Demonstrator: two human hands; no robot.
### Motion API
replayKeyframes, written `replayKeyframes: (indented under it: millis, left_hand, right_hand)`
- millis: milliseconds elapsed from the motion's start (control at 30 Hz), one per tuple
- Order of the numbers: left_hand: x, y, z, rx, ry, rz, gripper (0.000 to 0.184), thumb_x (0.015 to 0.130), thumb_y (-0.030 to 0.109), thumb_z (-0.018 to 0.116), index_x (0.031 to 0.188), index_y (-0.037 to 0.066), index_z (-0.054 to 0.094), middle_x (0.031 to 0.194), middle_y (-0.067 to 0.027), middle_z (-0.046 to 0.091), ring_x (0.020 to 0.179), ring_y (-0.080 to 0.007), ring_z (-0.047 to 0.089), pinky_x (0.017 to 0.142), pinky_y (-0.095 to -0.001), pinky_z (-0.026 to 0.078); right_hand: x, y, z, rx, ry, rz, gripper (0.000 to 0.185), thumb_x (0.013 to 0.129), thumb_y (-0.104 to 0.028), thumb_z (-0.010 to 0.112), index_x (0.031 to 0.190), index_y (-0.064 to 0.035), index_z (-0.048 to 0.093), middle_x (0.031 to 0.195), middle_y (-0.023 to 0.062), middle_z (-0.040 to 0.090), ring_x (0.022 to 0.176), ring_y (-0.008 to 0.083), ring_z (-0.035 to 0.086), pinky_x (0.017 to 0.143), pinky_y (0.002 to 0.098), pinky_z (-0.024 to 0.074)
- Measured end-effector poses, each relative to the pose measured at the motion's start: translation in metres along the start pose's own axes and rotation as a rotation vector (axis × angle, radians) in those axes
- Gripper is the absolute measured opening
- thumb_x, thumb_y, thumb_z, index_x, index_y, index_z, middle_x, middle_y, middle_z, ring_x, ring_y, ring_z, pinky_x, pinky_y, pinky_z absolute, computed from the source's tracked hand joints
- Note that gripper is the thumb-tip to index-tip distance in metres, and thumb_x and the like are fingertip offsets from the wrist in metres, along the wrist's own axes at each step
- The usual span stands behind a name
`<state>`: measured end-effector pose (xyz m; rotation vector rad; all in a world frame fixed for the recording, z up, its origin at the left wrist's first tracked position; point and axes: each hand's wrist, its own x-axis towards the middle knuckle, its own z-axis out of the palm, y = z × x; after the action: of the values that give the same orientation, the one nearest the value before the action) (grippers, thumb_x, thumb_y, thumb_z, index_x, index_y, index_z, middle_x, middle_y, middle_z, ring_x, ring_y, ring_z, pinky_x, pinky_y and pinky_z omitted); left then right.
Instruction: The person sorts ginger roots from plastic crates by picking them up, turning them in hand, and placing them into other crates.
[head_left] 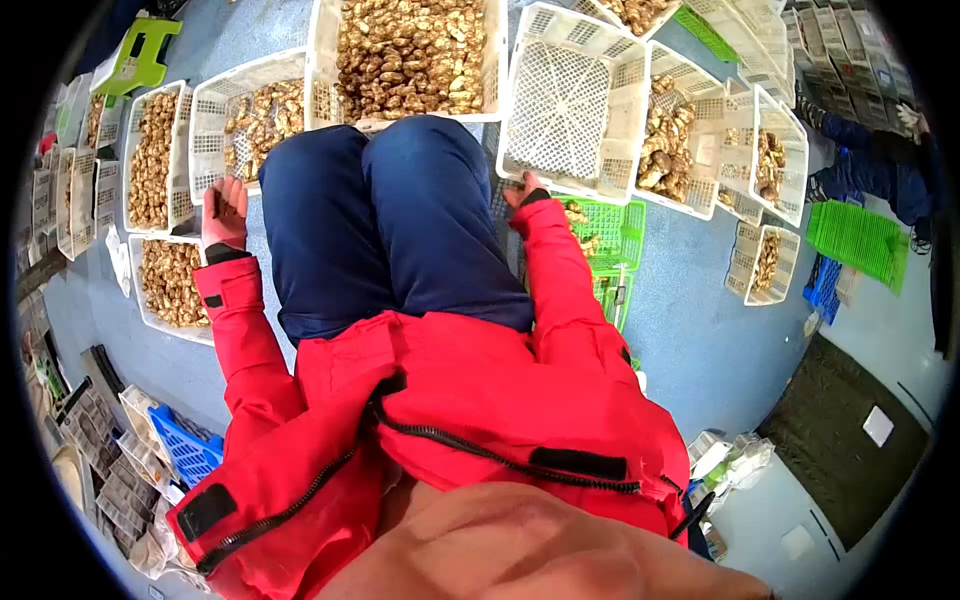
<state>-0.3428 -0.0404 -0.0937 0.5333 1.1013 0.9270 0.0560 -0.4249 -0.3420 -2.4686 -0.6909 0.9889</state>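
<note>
On the left, my left hand (225, 212) is palm up with a small dark brown piece lying in its curled fingers, beside a white crate (200, 150) partly filled with brown mushrooms. My right hand (524, 190) is at the near left corner of an empty white crate (560, 110), its fingers against the rim. That crate overlaps a green crate (610, 235) holding a few mushrooms. Between my knees and the far side stands a large white crate (322, 60) full of mushrooms.
More mushroom crates stand at the left (130, 170) and right (715, 150). A small crate (745, 262) sits farther right, near stacked green crates (858, 240). A person in dark clothes (870, 175) is at the right edge. A blue crate (185, 445) lies lower left.
</note>
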Motion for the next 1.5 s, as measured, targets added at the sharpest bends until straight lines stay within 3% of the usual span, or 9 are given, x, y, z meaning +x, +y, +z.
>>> replayKeyframes:
  millis: [167,233,367,533,600,667,800,1033,1500]
  left_hand:
    - [0.032,-0.045,0.011,-0.038,-0.023,-0.072,0.036,0.091,0.031,0.044,0.113,0.004,0.051,0.118,-0.013,0.053,0.112,-0.0258,0.048,0.093,-0.0367,0.041]
    - [0.026,-0.064,0.033,-0.049,-0.106,-0.061,0.032,0.091,0.029,0.045,0.11,0.003,0.052,0.113,-0.0119,0.055,0.103,-0.0256,0.053,0.089,-0.0356,0.043]
    - [0.038,-0.085,0.045,-0.013,-0.069,-0.084,0.036,0.091,0.028,0.045,0.113,0.0,0.047,0.11,-0.015,0.056,0.099,-0.0261,0.054,0.087,-0.0361,0.043]
    - [0.053,-0.084,0.016,0.246,-0.339,0.044,0.038,0.086,0.014,0.048,0.121,0.001,0.039,0.118,-0.017,0.05,0.111,-0.0257,0.048,0.092,-0.0352,0.041]
    - [0.043,-0.082,0.019,0.631,-0.25,0.22,0.037,0.089,0.02,0.041,0.122,0.003,0.04,0.117,-0.0135,0.051,0.114,-0.0218,0.046,0.093,-0.0321,0.04]
    - [0.058,-0.079,-0.003,0.289,-0.143,-0.071,0.041,0.09,0.033,0.039,0.12,0.007,0.045,0.115,-0.0103,0.053,0.111,-0.0212,0.047,0.092,-0.0356,0.039]
    - [0.123,-0.082,-0.087,0.258,-0.128,-0.143,0.049,0.088,0.045,0.042,0.114,0.005,0.053,0.113,-0.01,0.055,0.105,-0.0241,0.049,0.09,-0.0378,0.039]
    - [0.143,-0.093,-0.117,0.18,-0.166,-0.274,0.05,0.085,0.048,0.046,0.109,0.005,0.054,0.111,-0.0103,0.056,0.098,-0.0239,0.053,0.086,-0.0374,0.042]
    - [0.106,-0.126,-0.095,0.564,-0.367,0.161,0.024,0.093,0.025,0.036,0.095,0.009,0.055,0.087,-0.0011,0.054,0.082,-0.0135,0.05,0.077,-0.0265,0.041]
  right_hand:
    - [0.017,0.025,-0.04,1.467,-0.465,0.604,0.038,0.086,-0.029,0.051,0.111,-0.0013,0.044,0.087,0.0226,0.059,0.074,0.032,0.059,0.063,0.0392,0.05]
    - [-0.012,-0.012,-0.09,1.318,-0.096,0.445,0.038,0.086,-0.033,0.052,0.105,0.0001,0.046,0.083,0.0195,0.059,0.069,0.0282,0.058,0.055,0.0364,0.0478]
    - [-0.002,-0.028,-0.124,1.262,-0.023,0.274,0.044,0.087,-0.035,0.05,0.109,0.0031,0.046,0.088,0.0176,0.059,0.073,0.0261,0.059,0.06,0.0346,0.0487]
    - [0.013,-0.094,-0.136,1.132,-0.243,0.353,0.051,0.088,-0.039,0.044,0.121,-0.0002,0.041,0.107,0.0207,0.055,0.087,0.0285,0.057,0.074,0.0376,0.0487]
    - [0.121,-0.025,-0.071,1.363,-0.731,-0.085,0.026,0.088,-0.032,0.044,0.098,-0.0088,0.053,0.072,0.0067,0.055,0.058,0.0214,0.052,0.056,0.034,0.0478]
    - [0.084,-0.097,-0.089,0.903,-0.239,-0.218,0.037,0.086,-0.035,0.044,0.105,-0.0035,0.048,0.083,0.0074,0.051,0.071,0.0198,0.051,0.063,0.033,0.0447]
    - [0.086,-0.179,-0.028,0.498,0.401,-0.003,0.042,0.071,-0.031,0.058,0.104,-0.0074,0.051,0.07,0.0104,0.058,0.06,0.0228,0.057,0.054,0.0356,0.0451]
    - [0.036,-0.211,-0.07,0.349,0.227,0.173,0.048,0.067,-0.029,0.056,0.109,-0.0082,0.046,0.094,0.0184,0.061,0.092,0.0343,0.058,0.08,0.044,0.0431]
    - [0.068,-0.182,-0.051,0.378,0.318,0.115,0.051,0.072,-0.031,0.056,0.117,-0.0107,0.044,0.096,0.0184,0.061,0.089,0.0355,0.058,0.079,0.0419,0.0446]
